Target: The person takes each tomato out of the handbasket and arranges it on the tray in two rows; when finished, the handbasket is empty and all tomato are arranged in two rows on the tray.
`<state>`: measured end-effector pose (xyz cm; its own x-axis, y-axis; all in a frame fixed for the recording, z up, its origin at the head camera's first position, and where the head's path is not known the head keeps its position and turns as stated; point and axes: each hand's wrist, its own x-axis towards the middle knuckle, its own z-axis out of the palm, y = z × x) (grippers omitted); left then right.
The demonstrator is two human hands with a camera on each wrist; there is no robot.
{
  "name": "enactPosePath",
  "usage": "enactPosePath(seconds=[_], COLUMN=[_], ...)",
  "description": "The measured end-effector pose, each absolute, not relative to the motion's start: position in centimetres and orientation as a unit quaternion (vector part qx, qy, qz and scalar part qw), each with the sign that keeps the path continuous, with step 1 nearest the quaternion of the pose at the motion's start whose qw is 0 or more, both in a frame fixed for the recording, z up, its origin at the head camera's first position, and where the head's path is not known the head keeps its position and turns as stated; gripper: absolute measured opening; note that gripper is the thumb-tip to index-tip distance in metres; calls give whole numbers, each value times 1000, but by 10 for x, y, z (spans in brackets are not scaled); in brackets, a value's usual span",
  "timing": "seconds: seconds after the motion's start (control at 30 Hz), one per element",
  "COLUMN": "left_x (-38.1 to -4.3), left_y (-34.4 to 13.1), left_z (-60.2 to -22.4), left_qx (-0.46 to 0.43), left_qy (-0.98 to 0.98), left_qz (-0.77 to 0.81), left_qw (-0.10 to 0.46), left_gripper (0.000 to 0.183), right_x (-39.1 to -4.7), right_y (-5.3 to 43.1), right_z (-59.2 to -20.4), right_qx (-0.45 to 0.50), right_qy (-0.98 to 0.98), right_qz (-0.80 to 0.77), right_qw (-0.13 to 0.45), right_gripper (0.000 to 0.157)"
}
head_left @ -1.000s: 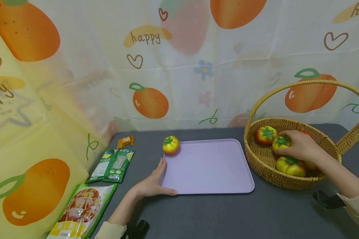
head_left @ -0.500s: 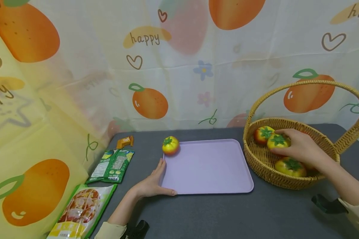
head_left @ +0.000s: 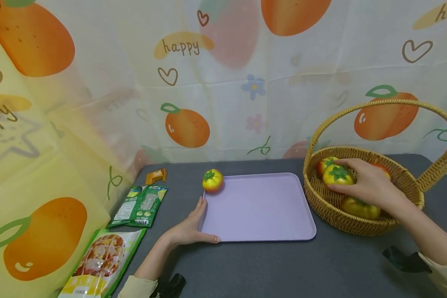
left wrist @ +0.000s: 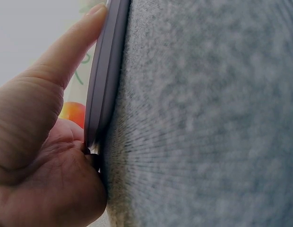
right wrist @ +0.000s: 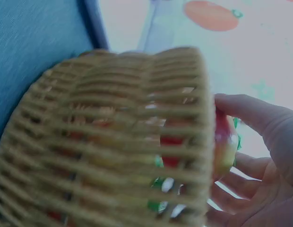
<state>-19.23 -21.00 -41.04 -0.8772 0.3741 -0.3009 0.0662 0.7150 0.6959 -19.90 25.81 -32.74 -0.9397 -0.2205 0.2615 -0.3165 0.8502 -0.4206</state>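
Note:
My right hand [head_left: 370,184] grips a yellow-red tomato [head_left: 337,175] with a green star-shaped top, inside the wicker basket [head_left: 331,215]. In the right wrist view the thumb and fingers curve about the tomato [right wrist: 224,144], partly behind the basket's woven wall. More tomatoes lie in the basket: one red-yellow [head_left: 321,165] behind the gripped one, one yellow-green [head_left: 361,208] in front. At the left end of the lilac tray [head_left: 260,211], my left hand [head_left: 188,229] rests with straight fingers on its side and the thumb along its front edge. A tomato [head_left: 212,182] sits at the tray's back left corner.
Left of the tray lie a small orange-brown packet [head_left: 156,176], a green snack bag [head_left: 139,205] and a larger white-green food bag [head_left: 102,260]. The basket's tall handle [head_left: 380,102] arches over its opening. A printed curtain [head_left: 231,116] hangs behind the grey table [head_left: 260,269].
My right hand has carried the gripped tomato leftward inside the basket, toward the rim nearest the tray; it now overlaps the tomato behind. The left hand and tray have stayed in place.

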Motion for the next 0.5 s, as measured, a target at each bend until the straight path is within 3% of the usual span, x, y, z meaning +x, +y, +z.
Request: enactPosePath(seconds=[0.5], left_x=[-192], left_y=[-211], left_z=[-411], left_qx=[128], left_qy=[898], left_qz=[362], left_qw=[214], left_gripper=[123], right_x=[-183], right_y=[230], right_z=[-314], right_qx=[167], right_qy=[-940], right_qz=[274], right_qw=[120], right_gripper=[68])
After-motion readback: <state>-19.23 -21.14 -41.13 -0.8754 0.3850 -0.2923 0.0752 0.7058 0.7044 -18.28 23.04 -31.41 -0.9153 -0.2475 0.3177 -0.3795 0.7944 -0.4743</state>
